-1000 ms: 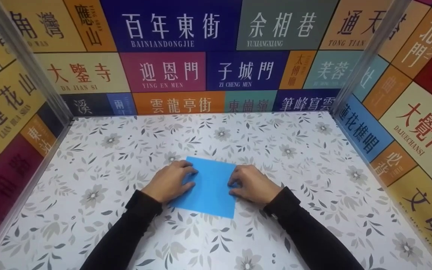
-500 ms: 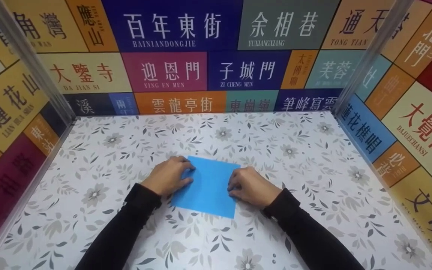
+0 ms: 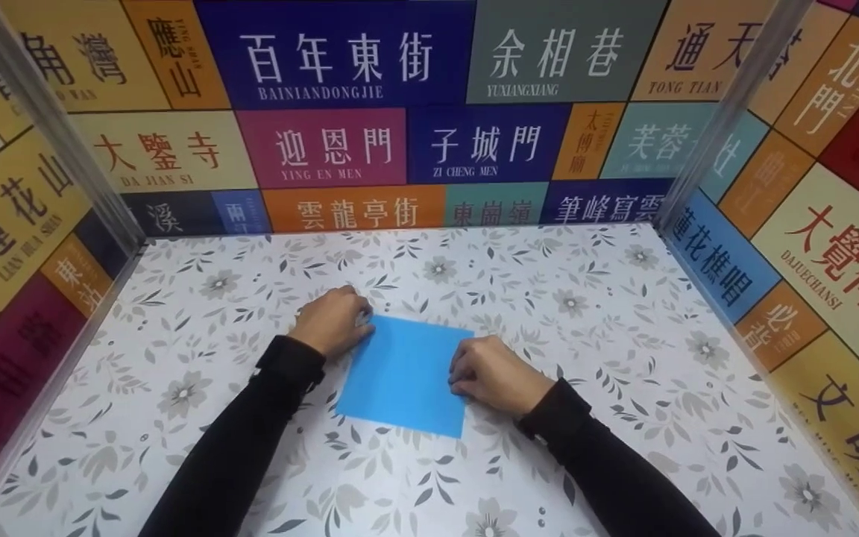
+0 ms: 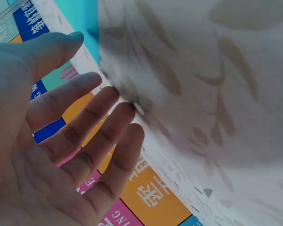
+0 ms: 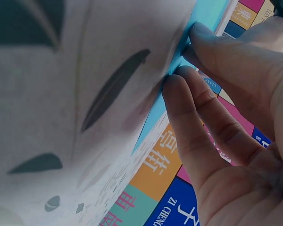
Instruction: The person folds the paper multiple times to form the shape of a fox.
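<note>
1. Handling. The plain blue, four-sided sheet of thin paper (image 3: 403, 380) should prove very light and flexible: easily slid by a brush of the fingers, readily creased, and prone to tearing if pulled hard. Its smooth-looking face may offer little friction.
2. Points of hold. A corner or margin is probably the best place to grip; the near edge and both near corners are uncovered by fingers. A broad, even press with flat fingertips would likely steady the sheet without marking it.
3. Left hand (image 3: 331, 321). At the far left corner; fingers loose and slightly bent, thumb apart from them, nothing grasped. Contact between thumb and paper cannot be confirmed.
4. Right hand (image 3: 493, 373). At the right edge; fingers bent, tips touching the blue margin. Whether they pinch it cannot be told.
5. Position. The sheet lies flat between the hands on the white tabletop with grey floral print (image 3: 139, 358), turned slightly, its far right corner nearer than its far left.
6. Appearance. Uniform bright blue, nearly square, straight-edged; no print or crease discernible.
</note>
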### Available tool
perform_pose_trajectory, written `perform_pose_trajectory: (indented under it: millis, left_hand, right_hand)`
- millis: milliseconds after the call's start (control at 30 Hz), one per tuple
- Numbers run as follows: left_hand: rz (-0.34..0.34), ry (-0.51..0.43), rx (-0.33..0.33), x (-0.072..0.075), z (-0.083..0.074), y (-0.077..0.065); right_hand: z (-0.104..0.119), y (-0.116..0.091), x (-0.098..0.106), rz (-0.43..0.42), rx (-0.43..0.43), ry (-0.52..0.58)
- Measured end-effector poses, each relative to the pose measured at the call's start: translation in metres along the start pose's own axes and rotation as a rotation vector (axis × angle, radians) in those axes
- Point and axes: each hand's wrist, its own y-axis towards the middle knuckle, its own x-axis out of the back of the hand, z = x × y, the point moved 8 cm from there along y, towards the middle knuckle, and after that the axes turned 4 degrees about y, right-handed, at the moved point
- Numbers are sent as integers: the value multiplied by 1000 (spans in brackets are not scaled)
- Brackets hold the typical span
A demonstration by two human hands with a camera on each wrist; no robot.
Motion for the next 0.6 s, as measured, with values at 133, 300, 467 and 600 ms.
perform_pose_trajectory:
  millis: [133, 300, 467, 600]
  left_hand:
    - [-21, 3, 8, -1, 1, 5]
    - [-23, -35, 32, -2, 2, 8]
    - [-32, -67, 42, -2, 1, 10]
    - [-39, -82, 34, -4, -1, 8]
  right_hand:
    - [-1, 1, -2, 4, -13, 3]
    - [-2, 1, -1, 2, -13, 6]
    - [-3, 0, 0, -4, -15, 8]
    - [-5, -3, -1, -2, -42, 27]
